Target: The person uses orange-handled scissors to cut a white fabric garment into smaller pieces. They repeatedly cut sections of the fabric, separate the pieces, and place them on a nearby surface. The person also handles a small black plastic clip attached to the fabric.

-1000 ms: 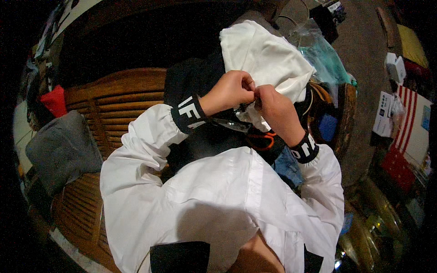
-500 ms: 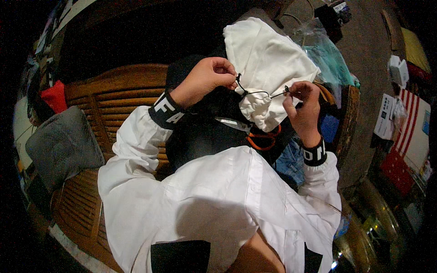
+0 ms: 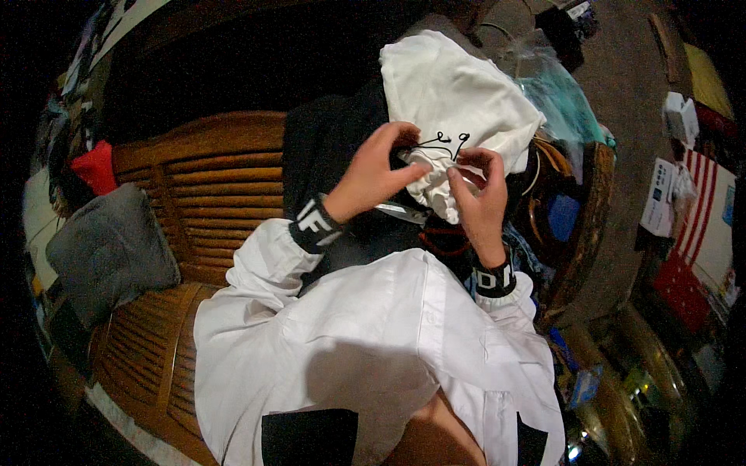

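Observation:
A white cloth drawstring bag (image 3: 458,85) lies in front of me, its wide end away from me and its neck (image 3: 435,186) bunched up near me. My left hand (image 3: 378,175) grips the left side of the gathered neck, thumb on the cloth and fingertips partly hidden. On the other side, my right hand (image 3: 482,198) pinches the neck with thumb and fingers. The black cord (image 3: 460,146) is looped around the gathers; its knotted ends lie loose on the bag between my hands.
A slatted wooden bench (image 3: 225,179) with a grey cushion (image 3: 113,248) is at the left, with a red item (image 3: 95,167) behind. Dark cloth lies under the bag. Beyond it on the right sits a teal plastic bag (image 3: 563,101); boxes (image 3: 660,198) stand farther right.
Both hands have let go of the cord ends and come inward and closer together onto the bunched neck. The cord, stretched tight before, now lies slack in small loops.

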{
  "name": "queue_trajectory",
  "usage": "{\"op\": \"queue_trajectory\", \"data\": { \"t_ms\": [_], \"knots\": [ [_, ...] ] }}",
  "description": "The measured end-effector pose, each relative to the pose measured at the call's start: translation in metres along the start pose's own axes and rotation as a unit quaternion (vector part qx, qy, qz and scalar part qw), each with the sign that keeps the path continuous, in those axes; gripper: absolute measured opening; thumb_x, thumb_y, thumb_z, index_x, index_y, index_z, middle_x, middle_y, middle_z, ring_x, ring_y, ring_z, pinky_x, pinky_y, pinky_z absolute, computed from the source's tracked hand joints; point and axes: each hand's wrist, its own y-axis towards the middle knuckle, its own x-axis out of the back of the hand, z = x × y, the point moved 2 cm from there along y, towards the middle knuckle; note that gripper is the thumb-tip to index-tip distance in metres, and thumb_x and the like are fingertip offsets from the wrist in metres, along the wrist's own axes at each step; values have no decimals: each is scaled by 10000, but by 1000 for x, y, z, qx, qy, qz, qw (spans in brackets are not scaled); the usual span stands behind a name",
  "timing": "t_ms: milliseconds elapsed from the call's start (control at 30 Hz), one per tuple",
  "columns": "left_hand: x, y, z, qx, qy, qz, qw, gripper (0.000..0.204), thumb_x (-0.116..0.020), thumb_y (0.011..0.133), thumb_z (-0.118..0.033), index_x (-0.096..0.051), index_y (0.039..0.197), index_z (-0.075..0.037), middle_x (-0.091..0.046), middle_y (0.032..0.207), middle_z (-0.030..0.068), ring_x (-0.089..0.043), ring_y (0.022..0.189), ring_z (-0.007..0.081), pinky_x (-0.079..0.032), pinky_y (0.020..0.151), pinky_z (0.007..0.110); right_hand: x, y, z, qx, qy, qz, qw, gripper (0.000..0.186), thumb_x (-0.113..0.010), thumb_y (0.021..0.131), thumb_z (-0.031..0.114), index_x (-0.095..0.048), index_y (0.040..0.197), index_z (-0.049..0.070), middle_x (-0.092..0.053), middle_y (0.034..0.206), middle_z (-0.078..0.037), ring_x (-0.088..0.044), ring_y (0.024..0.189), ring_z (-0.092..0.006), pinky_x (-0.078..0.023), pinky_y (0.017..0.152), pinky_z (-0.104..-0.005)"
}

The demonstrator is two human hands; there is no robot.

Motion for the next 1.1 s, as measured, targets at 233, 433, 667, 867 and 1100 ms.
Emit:
{"op": "queue_trajectory", "data": {
  "t_ms": [233,433,667,867,1100],
  "knots": [
    [-12,14,11,-76,183,52,979,128,-573,840,-106,-619,897,0,-612,855,134,-580,817,244,-438,704,334,-16,-5,-10,71,18,21,997,462,-694,742,46,-468,1142,3,-572,1120,-142,-558,1056,-244,-429,933,-339],
    [73,18,-9,89,-113,69,987,220,-476,954,-249,-594,886,-77,-552,728,-42,-385,562,21,-304,479,193,-12,-1,-43,151,-147,99,972,595,-784,639,95,-474,1143,31,-534,1097,-159,-508,1034,-344,-415,892,-376],
    [186,-23,-50,-61,-184,-335,922,276,-453,976,-313,-577,971,-66,-528,724,-23,-378,520,43,-298,447,202,-3,4,-46,115,-124,73,983,494,-650,691,-20,-500,1159,40,-545,1094,-167,-519,1047,-340,-415,906,-373],
    [263,-85,-55,-101,-212,-409,882,296,-404,991,-324,-506,867,-76,-319,595,-19,-246,501,92,-229,471,262,8,15,-52,179,-153,32,971,381,-508,746,-87,-592,1090,53,-609,1063,-160,-575,1011,-335,-453,885,-382],
    [399,-201,-10,-128,-365,-479,788,338,-349,1008,-292,-337,731,-98,-240,578,6,-217,501,128,-215,485,279,66,26,-118,67,-107,-85,988,328,-473,827,-3,-587,1133,33,-632,1050,-165,-625,933,-262,-477,832,-336]
  ]
}}
